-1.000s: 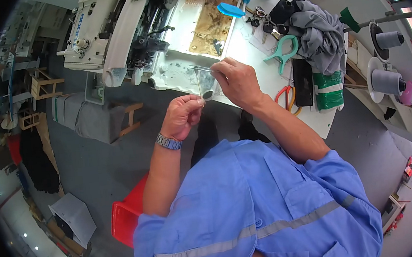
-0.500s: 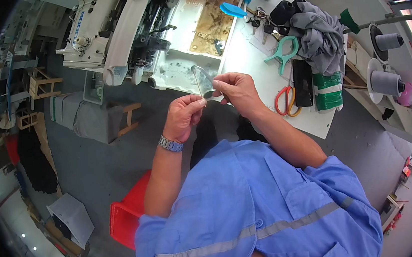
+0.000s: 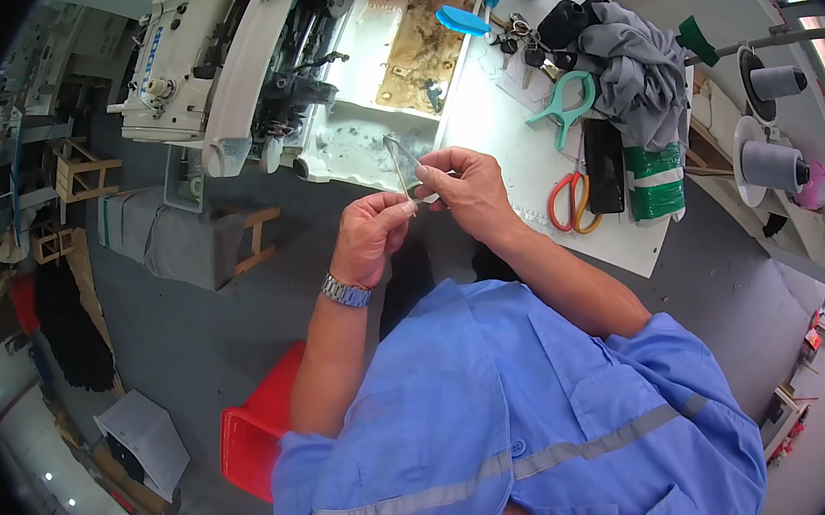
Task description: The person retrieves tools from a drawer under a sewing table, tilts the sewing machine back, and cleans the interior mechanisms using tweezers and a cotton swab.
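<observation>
My left hand (image 3: 367, 239), with a metal watch at the wrist, is closed in a pinch on the lower end of a thin pale piece. My right hand (image 3: 467, 191) pinches slim metal tweezers (image 3: 401, 153) whose bent end points up and left. The fingertips of both hands are close together, in front of the white machine bed. What the thin piece is, I cannot make out. Behind the hands lies the opened sewing machine (image 3: 300, 98) with its dark inner parts, beside an oil-stained tray (image 3: 421, 30).
On the white table (image 3: 502, 137) are orange-handled scissors (image 3: 569, 203), a teal clamp (image 3: 568, 108), a black phone (image 3: 606, 165), a green packet (image 3: 655, 182), grey cloth (image 3: 636, 73), keys and a blue brush (image 3: 461, 21). A red stool (image 3: 261, 426) stands at lower left.
My right hand has come down and closer to my left hand, bringing the tweezers lower. My left hand has shifted only slightly.
</observation>
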### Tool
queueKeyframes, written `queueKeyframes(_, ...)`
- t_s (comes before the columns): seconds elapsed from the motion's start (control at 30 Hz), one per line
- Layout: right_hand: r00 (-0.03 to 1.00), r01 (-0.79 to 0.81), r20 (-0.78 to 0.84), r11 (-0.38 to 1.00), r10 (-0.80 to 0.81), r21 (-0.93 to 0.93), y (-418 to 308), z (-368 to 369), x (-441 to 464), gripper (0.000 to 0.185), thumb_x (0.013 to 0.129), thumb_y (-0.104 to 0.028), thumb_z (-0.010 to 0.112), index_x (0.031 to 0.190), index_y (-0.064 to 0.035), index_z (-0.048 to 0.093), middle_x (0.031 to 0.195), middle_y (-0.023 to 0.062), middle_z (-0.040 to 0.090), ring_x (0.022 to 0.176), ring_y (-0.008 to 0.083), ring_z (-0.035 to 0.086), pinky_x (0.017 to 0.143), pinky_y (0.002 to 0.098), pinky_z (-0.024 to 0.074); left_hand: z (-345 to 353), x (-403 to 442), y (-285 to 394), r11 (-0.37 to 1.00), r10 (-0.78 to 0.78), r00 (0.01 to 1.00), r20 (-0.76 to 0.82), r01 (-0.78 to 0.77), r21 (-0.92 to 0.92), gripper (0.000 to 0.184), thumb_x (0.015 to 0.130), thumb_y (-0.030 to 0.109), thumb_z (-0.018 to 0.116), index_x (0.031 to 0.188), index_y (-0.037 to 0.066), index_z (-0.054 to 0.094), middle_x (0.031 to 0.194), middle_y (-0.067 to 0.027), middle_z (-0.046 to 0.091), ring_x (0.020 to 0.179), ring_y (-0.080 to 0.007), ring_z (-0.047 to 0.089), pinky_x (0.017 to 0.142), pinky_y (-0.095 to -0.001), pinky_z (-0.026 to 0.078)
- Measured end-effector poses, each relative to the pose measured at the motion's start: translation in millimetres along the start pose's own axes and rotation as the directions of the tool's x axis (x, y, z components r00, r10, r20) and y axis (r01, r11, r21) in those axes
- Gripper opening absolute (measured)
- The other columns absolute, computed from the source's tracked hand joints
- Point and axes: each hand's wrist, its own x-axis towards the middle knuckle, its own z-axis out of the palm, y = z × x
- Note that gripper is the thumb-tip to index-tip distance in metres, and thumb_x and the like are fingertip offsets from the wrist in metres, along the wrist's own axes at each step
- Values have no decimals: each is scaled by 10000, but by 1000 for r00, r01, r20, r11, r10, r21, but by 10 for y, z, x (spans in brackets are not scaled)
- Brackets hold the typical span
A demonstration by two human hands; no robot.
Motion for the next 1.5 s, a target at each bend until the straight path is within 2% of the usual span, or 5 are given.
queueKeyframes(0.2, 999, 18, -27, 999, -19, -41, -8, -3, -5, 219, 873, -159, 663, 989, 25, 638, 822, 68, 662, 713, 118, 664, 541, 220, 522, 21, -2, -4, 1000, 1, 1000, 24, -1, 21, 101, 870, 135, 633, 852, 35, 635, 638, 29, 540, 498, -31, 416, 449, -169, 289)
queueKeyframes(0.63, 988, -148, 63, 974, 140, 174, 4, -52, 89, 136, 862, -123, 670, 904, 4, 643, 725, 51, 648, 612, 95, 625, 500, 216, 502, 49, -41, -43, 982, 46, 998, 40, -52, 179, 108, 917, 179, 584, 907, 74, 608, 691, 43, 549, 564, -24, 447, 515, -168, 336)
queueKeyframes(0.83, 988, -149, 77, 974, 138, 171, 12, -68, 108, 127, 858, -117, 671, 891, 2, 644, 718, 52, 648, 607, 100, 626, 495, 217, 499, -15, -39, -83, 990, 89, 988, 129, -102, 95, 121, 937, 190, 551, 930, 77, 593, 709, 34, 559, 566, -31, 456, 511, -168, 337)
queueKeyframes(1.2, 982, -186, 66, 951, 175, 248, 12, -5, -2, 165, 849, -141, 692, 939, -9, 651, 787, 57, 665, 668, 108, 648, 540, 228, 531, -51, -10, -91, 996, 68, 992, 108, -74, 51, 130, 943, 198, 542, 928, 76, 587, 703, 29, 555, 557, -35, 461, 493, -170, 336)
queueKeyframes(1.5, 988, -151, 59, 982, 146, 112, 1, 10, -44, 160, 853, -146, 688, 929, -11, 650, 781, 47, 666, 651, 95, 637, 529, 215, 508, -57, -50, -76, 998, 52, 991, 126, -57, 35, 128, 944, 192, 543, 931, 73, 588, 702, 27, 554, 557, -38, 459, 493, -174, 340)
